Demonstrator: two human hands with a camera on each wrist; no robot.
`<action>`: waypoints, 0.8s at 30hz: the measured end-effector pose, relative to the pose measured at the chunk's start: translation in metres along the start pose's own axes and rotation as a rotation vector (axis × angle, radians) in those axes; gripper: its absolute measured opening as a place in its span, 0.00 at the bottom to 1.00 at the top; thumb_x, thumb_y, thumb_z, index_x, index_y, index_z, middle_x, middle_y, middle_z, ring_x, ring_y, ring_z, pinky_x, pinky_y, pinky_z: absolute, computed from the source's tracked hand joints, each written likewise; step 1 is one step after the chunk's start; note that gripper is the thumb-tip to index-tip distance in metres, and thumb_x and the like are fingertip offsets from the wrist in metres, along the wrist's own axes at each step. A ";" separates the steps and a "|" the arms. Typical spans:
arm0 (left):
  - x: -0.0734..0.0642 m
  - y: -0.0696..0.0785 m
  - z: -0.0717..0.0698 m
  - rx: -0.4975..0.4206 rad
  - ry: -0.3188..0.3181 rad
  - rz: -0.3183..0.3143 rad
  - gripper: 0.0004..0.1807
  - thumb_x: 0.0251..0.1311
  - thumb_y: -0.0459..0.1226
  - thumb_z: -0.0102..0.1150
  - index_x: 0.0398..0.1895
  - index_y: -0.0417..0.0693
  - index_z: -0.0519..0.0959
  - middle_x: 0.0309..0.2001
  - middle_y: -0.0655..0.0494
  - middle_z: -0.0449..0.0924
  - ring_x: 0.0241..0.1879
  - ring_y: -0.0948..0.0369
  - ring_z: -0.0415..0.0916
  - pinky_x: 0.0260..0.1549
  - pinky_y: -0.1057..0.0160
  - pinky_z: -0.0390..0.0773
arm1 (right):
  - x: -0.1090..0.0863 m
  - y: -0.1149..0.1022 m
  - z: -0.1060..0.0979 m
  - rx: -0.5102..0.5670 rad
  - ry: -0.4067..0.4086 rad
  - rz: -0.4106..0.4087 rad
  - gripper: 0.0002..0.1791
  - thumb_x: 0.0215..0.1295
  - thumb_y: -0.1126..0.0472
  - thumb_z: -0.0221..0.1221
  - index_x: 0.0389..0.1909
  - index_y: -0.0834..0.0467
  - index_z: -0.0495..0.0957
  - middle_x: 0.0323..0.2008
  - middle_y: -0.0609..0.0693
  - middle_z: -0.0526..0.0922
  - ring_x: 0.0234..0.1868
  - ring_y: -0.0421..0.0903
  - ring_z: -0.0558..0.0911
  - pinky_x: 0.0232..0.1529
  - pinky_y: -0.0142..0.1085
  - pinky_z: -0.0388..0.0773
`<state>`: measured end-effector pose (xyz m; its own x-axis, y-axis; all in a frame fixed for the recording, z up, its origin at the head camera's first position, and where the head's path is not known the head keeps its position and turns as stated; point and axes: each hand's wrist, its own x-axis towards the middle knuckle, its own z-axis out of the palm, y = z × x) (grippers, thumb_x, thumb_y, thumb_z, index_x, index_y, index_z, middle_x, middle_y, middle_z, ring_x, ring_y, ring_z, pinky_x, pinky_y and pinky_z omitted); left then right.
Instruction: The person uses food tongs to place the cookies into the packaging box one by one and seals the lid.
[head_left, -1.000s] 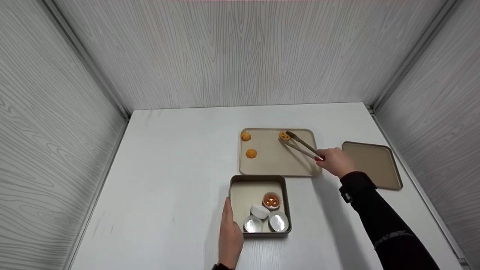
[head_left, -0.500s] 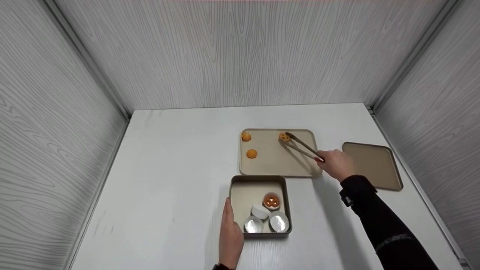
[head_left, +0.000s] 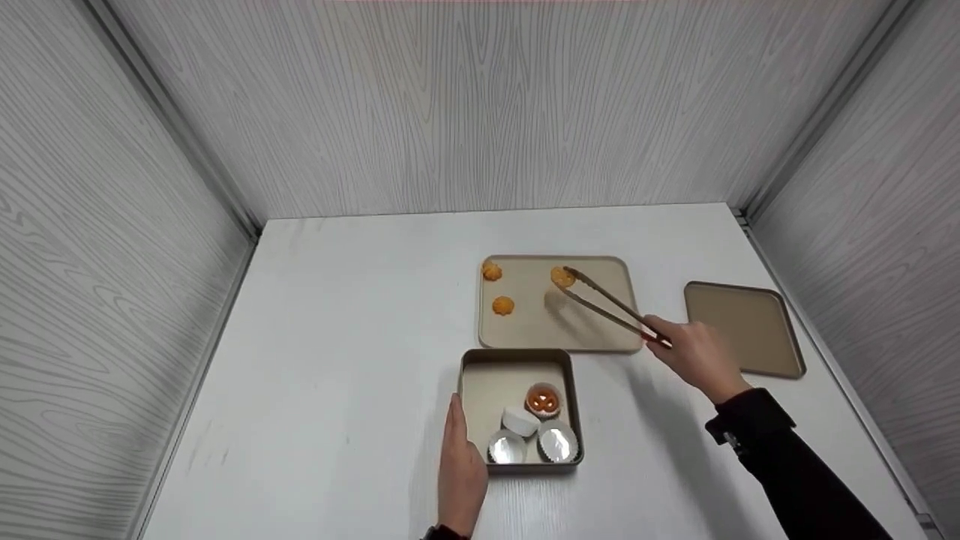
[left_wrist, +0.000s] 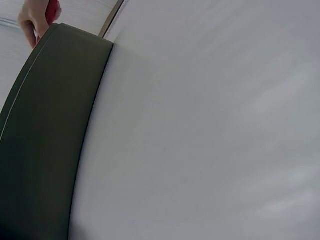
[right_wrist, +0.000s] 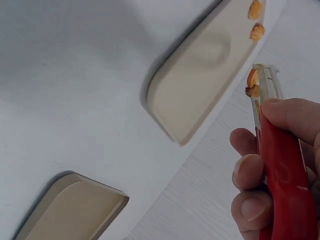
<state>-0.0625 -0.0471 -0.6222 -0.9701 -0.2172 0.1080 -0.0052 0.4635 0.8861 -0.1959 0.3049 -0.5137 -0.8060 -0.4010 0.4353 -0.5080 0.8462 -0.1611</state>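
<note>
In the head view my right hand (head_left: 697, 356) grips a pair of red-handled tongs (right_wrist: 287, 170), whose tips pinch a round golden cookie (head_left: 562, 277) with holes. The cookie is raised over the flat beige baking tray (head_left: 525, 334), its shadow falling on the tray below. Two small ridged cookies (head_left: 503, 305) lie at the tray's left side. My left hand (head_left: 461, 480) rests with straight fingers against the left wall of a deep square baking pan (head_left: 517, 357). Inside the pan are a glossy pretzel-shaped cookie (head_left: 543, 400) in a paper cup, and several other baking cups (head_left: 558, 441).
At the right of the white table (head_left: 337, 337) lies a smaller, darker tray (head_left: 750, 330). Wood-patterned panels (head_left: 480, 105) wall in the back and both sides. The square pan stands close in front of the baking tray.
The tongs have lifted the round cookie off the tray and moved it slightly left. My right hand has drawn back toward the lower right; the left hand stays at the pan.
</note>
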 end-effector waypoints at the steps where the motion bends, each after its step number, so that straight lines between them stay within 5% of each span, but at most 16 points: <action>1: 0.000 0.000 0.000 -0.003 -0.003 -0.003 0.38 0.66 0.21 0.36 0.81 0.37 0.50 0.80 0.38 0.52 0.79 0.47 0.51 0.74 0.48 0.55 | -0.004 -0.003 -0.005 0.002 0.014 -0.010 0.18 0.54 0.68 0.73 0.47 0.56 0.86 0.23 0.52 0.87 0.16 0.52 0.79 0.15 0.46 0.70; 9: 0.002 0.002 0.000 -0.010 -0.020 -0.031 0.35 0.70 0.23 0.33 0.82 0.37 0.49 0.80 0.39 0.51 0.79 0.47 0.49 0.74 0.48 0.55 | -0.034 -0.028 -0.043 0.030 0.021 -0.068 0.25 0.47 0.68 0.76 0.49 0.50 0.88 0.22 0.43 0.87 0.12 0.34 0.65 0.14 0.31 0.60; 13: 0.002 0.001 0.000 -0.017 -0.023 -0.025 0.36 0.70 0.22 0.33 0.82 0.37 0.48 0.80 0.39 0.50 0.79 0.48 0.48 0.75 0.48 0.55 | -0.045 -0.038 -0.058 0.072 -0.020 -0.125 0.26 0.47 0.67 0.77 0.51 0.50 0.88 0.28 0.41 0.89 0.17 0.30 0.71 0.17 0.29 0.66; 24: 0.000 0.001 -0.001 -0.006 -0.020 -0.014 0.36 0.69 0.22 0.33 0.82 0.37 0.48 0.80 0.39 0.51 0.79 0.48 0.49 0.75 0.48 0.55 | -0.061 -0.054 -0.076 0.187 -0.258 -0.190 0.24 0.53 0.64 0.75 0.53 0.51 0.87 0.28 0.34 0.87 0.23 0.26 0.75 0.21 0.26 0.68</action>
<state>-0.0619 -0.0469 -0.6207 -0.9745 -0.2066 0.0872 -0.0169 0.4553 0.8902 -0.0967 0.3104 -0.4645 -0.7301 -0.6403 0.2388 -0.6833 0.6792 -0.2679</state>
